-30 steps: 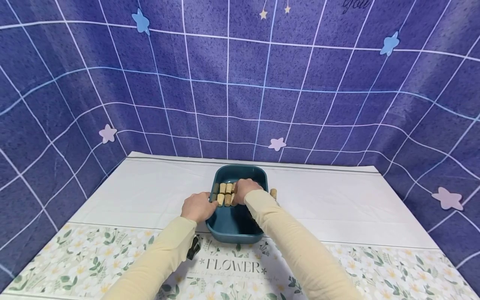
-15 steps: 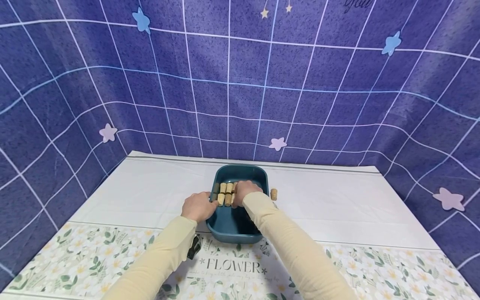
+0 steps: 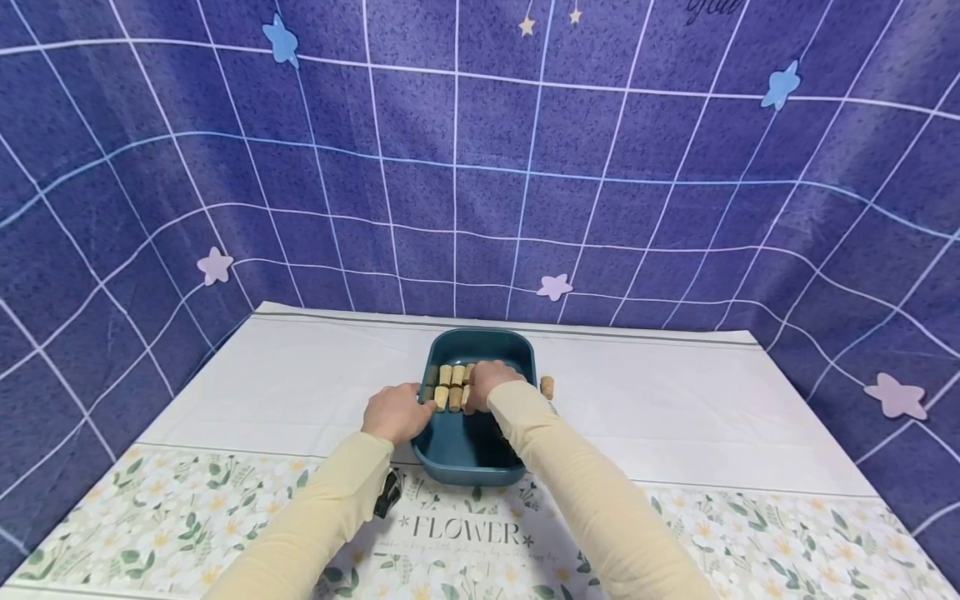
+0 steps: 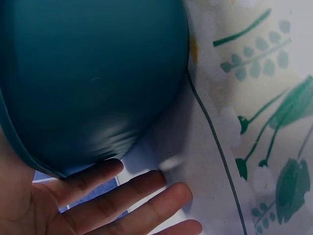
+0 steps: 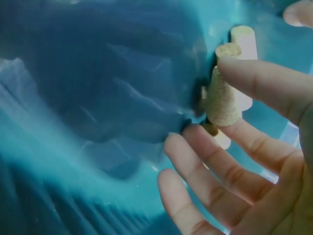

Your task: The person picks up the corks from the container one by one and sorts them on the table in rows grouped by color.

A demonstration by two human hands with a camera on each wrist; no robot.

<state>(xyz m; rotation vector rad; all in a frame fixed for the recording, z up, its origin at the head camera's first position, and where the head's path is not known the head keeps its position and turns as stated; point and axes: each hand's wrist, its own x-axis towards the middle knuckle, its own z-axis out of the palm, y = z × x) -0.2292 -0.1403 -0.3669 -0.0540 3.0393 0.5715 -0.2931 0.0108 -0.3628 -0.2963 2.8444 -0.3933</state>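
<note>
My left hand (image 3: pixel 395 413) grips the left wall of a dark teal plastic basin (image 3: pixel 468 477), its thumb over the rim inside. In the left wrist view its fingers (image 4: pixel 129 208) spread along the outer side. Inside the basin my right hand (image 3: pixel 489 384) pinches a tapered cork stopper (image 5: pixel 223 104) between thumb and index finger, seen in the right wrist view; the other fingers are loosely extended. Just left of that hand, several cork stoppers (image 3: pixel 455 399) stand in two rows across the basin. The head view hides part of the rows behind the right hand.
One more cork stopper (image 3: pixel 547 387) stands outside the basin on the white cloth (image 3: pixel 660 408), close to its right wall. A floral cloth band (image 3: pixel 465 542) covers the table front. A purple-blue curtain (image 3: pixel 480 192) with a grid pattern hangs behind and at both sides.
Very little differs. My right hand and forearm have shifted slightly, showing more of the lone cork outside the basin. The left hand and basin stay in place.
</note>
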